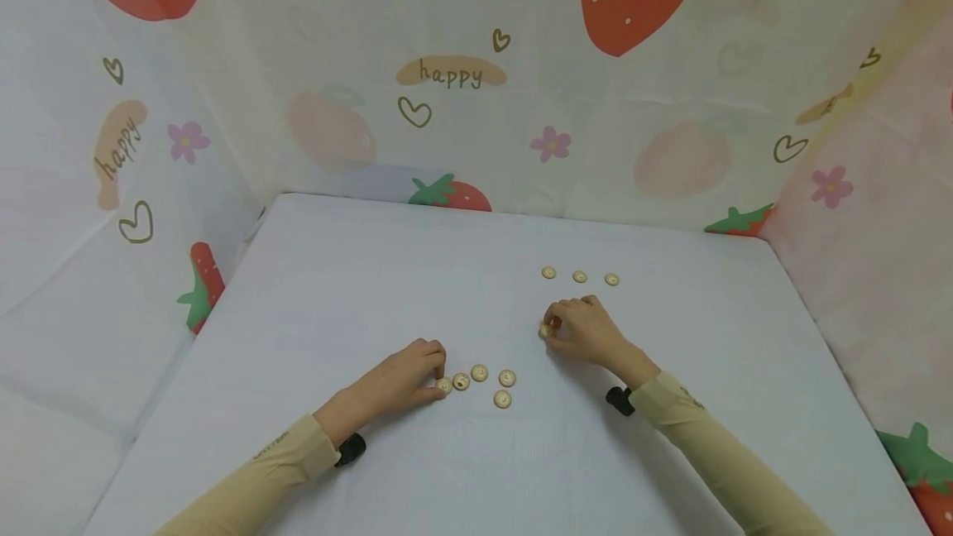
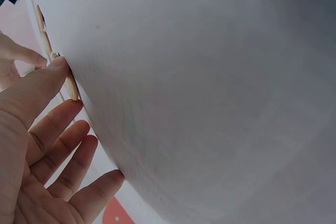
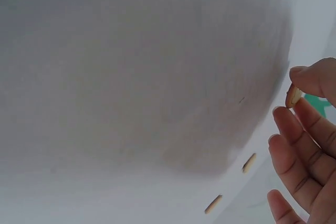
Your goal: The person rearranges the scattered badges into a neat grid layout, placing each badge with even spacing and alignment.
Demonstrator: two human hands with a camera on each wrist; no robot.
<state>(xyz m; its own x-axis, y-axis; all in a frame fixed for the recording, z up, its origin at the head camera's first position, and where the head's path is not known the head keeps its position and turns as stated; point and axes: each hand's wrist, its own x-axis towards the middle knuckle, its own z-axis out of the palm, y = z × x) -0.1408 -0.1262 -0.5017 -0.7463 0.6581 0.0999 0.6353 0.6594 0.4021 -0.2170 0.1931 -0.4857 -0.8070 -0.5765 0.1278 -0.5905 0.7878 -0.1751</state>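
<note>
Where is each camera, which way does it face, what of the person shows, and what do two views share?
Head: worn on the head, facing forward and down at the white-covered table; left hand, right hand and both sleeves show.
Left wrist: worn there, facing the left hand and the button it pinches; part of the right hand shows.
Right wrist: worn there, facing the right hand and a second button, pinched.
Shared: head and right-wrist views both show the second button.

3 btns (image 1: 579, 277) on tbl (image 1: 357, 271), behind R hand (image 1: 588, 331)
</note>
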